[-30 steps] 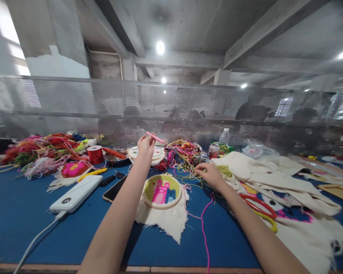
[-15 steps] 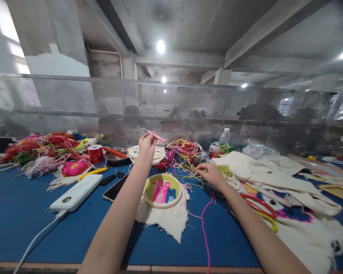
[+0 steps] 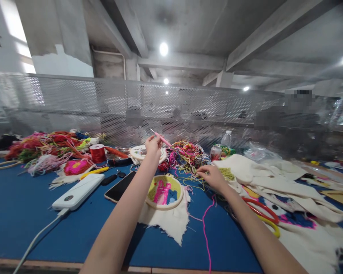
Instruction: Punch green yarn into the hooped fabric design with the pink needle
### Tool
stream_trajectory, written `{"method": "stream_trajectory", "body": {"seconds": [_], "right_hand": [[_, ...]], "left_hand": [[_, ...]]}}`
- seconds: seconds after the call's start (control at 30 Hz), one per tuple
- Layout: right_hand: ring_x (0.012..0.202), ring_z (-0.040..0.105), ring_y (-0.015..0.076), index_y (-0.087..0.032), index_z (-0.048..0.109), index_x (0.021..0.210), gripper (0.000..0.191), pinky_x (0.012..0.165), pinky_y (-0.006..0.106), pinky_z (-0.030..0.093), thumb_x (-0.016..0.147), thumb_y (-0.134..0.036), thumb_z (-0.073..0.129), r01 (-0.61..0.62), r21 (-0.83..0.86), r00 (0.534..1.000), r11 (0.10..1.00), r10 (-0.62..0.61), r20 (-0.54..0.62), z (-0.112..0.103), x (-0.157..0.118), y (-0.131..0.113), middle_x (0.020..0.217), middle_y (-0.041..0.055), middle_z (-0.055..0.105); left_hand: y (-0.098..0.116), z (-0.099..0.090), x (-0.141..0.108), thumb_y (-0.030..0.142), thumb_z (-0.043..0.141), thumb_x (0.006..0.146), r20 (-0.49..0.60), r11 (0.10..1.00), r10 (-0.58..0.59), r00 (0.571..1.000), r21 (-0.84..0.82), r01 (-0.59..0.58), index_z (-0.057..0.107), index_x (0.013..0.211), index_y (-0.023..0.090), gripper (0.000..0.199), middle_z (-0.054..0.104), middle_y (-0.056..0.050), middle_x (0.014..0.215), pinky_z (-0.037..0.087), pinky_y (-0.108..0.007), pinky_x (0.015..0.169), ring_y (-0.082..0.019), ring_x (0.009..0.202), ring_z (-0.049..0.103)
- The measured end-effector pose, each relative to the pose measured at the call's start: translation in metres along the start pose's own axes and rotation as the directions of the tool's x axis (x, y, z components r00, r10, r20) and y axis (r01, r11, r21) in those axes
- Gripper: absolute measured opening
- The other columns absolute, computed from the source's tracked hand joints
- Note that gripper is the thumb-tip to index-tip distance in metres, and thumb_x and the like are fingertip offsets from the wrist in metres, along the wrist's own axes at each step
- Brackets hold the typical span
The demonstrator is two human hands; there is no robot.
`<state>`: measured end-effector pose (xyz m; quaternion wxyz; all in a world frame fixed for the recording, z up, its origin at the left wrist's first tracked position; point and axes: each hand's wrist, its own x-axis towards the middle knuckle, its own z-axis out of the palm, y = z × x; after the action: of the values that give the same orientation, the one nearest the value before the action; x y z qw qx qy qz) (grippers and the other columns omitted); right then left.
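Observation:
My left hand [image 3: 153,144] is closed round a pink punch needle [image 3: 163,139], raised beyond the embroidery hoop, its metal tip pointing up and left. A wooden hoop [image 3: 165,207] with green, pink and blue loops on cream cloth [image 3: 165,224] lies on the table below. My right hand [image 3: 211,176] is at the right edge of a tangled heap of coloured yarn [image 3: 188,154], thumb and fingertips pinched near thin yellow-green strands [image 3: 193,179]. What sits between those fingertips is too small to make out.
A black phone [image 3: 120,187], a white power bank [image 3: 78,192] with its cable, and a red spool [image 3: 97,153] are at the left. Red-handled scissors [image 3: 263,211] and heaped cream cloth [image 3: 251,167] lie right. A bottle [image 3: 226,139] stands behind. Pink yarn [image 3: 205,228] trails forward.
My left hand with the punch needle has moved slightly right and down, its forearm now overlapping the hoop's left edge. My right hand has barely moved. The view has shifted a little.

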<state>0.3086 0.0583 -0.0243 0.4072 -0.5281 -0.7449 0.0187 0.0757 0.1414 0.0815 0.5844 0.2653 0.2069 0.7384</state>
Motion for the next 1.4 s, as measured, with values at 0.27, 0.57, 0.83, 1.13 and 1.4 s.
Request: {"method": "stream_trajectory", "body": {"seconds": [0.27,0.57,0.83,1.13,1.4], "right_hand": [[0.071,0.064,0.021,-0.021,0.071,0.071,0.015,0.069,0.031,0.045,0.074,-0.029,0.058,-0.042,0.143,0.999,0.989,0.04,0.018,0.007,0.0,-0.011,0.073,0.004,0.072],[0.067,0.062,0.0189,-0.018,0.07,0.072,0.021,0.065,0.029,0.046,0.07,-0.038,0.063,-0.116,0.446,0.993,0.887,0.103,0.052,0.018,0.003,-0.018,0.07,0.0033,0.07],[0.072,0.064,0.0191,-0.019,0.07,0.078,0.026,0.068,0.031,0.046,0.068,-0.043,0.069,-0.172,0.653,0.983,0.738,0.169,0.069,0.017,0.004,-0.023,0.074,0.003,0.071],[0.077,0.064,0.0191,-0.02,0.071,0.079,0.023,0.078,0.034,0.045,0.067,-0.039,0.073,-0.168,0.727,0.986,0.666,0.125,0.113,0.021,0.003,-0.023,0.075,0.0018,0.071],[0.077,0.064,0.0182,-0.02,0.071,0.078,0.022,0.082,0.034,0.044,0.067,-0.038,0.074,-0.177,0.75,0.984,0.637,0.107,0.141,0.023,0.003,-0.024,0.077,0.0019,0.071]], "left_hand": [[-0.023,0.015,-0.022,-0.011,0.066,0.061,0.183,0.987,0.038,0.982,0.149,-0.066,0.043,0.093,0.019,0.049,0.066,0.001,0.072,0.049,-0.03,0.074,-0.013,0.064,0.065],[-0.004,0.033,-0.036,0.001,0.073,0.057,0.432,0.931,0.16,0.887,0.232,-0.281,0.059,0.087,0.016,0.036,0.067,-0.003,0.079,0.049,-0.03,0.071,-0.016,0.073,0.064],[0.022,0.047,-0.06,0.01,0.068,0.07,0.634,0.836,0.086,0.768,0.374,-0.402,0.066,0.086,0.015,0.017,0.068,-0.003,0.077,0.051,-0.029,0.07,-0.013,0.07,0.064],[0.021,0.052,-0.072,0.013,0.052,0.086,0.681,0.682,-0.018,0.732,0.543,-0.489,0.058,0.094,0.015,0.01,0.067,-0.003,0.077,0.049,-0.027,0.063,-0.011,0.061,0.063],[0.014,0.048,-0.065,0.019,0.072,0.072,0.748,0.628,0.063,0.661,0.485,-0.608,0.056,0.099,0.015,0.031,0.064,-0.004,0.083,0.049,-0.027,0.065,-0.013,0.068,0.062]]}}
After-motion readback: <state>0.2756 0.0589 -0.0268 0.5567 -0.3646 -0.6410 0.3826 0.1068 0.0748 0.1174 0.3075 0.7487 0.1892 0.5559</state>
